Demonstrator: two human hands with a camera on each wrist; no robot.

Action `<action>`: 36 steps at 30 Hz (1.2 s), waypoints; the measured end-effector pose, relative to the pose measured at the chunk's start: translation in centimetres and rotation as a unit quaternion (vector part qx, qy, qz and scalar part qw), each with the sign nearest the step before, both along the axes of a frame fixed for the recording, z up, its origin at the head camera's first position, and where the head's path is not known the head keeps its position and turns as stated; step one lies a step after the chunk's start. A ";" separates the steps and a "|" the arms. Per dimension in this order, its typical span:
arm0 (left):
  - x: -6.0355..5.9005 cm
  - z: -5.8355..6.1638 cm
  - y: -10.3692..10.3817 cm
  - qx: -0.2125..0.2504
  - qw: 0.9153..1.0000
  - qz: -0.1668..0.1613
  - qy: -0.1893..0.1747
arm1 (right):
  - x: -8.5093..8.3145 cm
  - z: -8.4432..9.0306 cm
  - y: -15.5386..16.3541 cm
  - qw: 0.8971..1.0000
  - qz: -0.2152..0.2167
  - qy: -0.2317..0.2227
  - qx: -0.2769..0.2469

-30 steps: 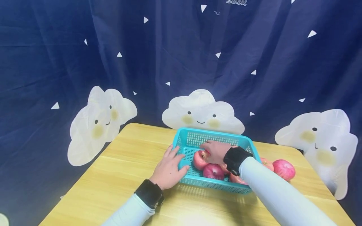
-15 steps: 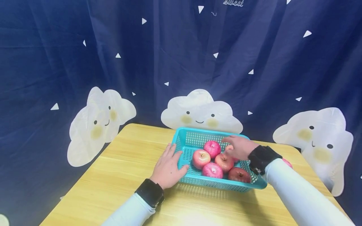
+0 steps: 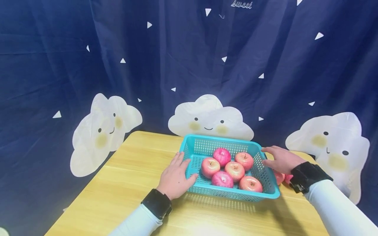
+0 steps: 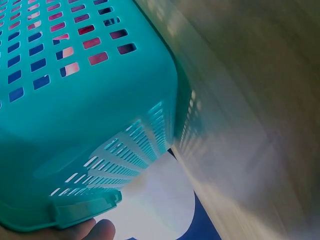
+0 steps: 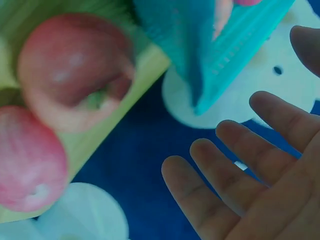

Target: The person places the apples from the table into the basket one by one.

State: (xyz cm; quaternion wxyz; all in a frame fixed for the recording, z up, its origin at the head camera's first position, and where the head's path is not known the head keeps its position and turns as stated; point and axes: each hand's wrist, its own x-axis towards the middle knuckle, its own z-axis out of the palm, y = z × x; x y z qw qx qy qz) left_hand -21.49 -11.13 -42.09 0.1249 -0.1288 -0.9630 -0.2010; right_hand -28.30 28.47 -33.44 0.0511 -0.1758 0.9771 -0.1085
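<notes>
A turquoise plastic basket (image 3: 230,195) stands on the table, holding several red and pink apples (image 3: 234,170). My left hand (image 3: 176,177) rests at the basket's left rim with its fingers spread and extended. In the left wrist view, its fingertips (image 4: 101,231) show right at the rim beside the perforated wall. My right hand (image 3: 282,159) is at the basket's right end, fingers extended and holding nothing. Beneath that wrist, two more apples lie on the table outside the basket, a red apple (image 5: 75,70) and a pinker apple (image 5: 30,160), partly hidden in the head view.
The wooden table (image 3: 118,190) reaches back to a dark blue curtain (image 3: 141,65) printed with white clouds (image 3: 209,114) and triangles. Both outside apples sit near a table edge in the right wrist view.
My right hand has left an apple in the basket's back right part and moved right, out over the right rim. My left hand has stayed at the left rim.
</notes>
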 end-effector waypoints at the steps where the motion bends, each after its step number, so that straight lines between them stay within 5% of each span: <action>1: 0.0 0.0 0.0 -0.001 1.000 0.001 0.000 | 0.0 -0.3 0.5 1.000 -0.005 0.003 0.001; 14: 0.2 -0.1 -0.2 0.007 1.000 -0.008 0.012 | -0.2 -3.5 3.5 1.000 -0.027 0.001 0.004; 25: 0.2 -0.1 -0.1 0.007 1.000 -0.010 0.007 | -0.6 -5.5 3.4 1.000 -0.009 0.020 -0.012; 36: 0.2 0.0 -0.1 0.008 1.000 -0.012 0.007 | -0.7 -6.3 3.0 0.999 -0.039 -0.013 -0.010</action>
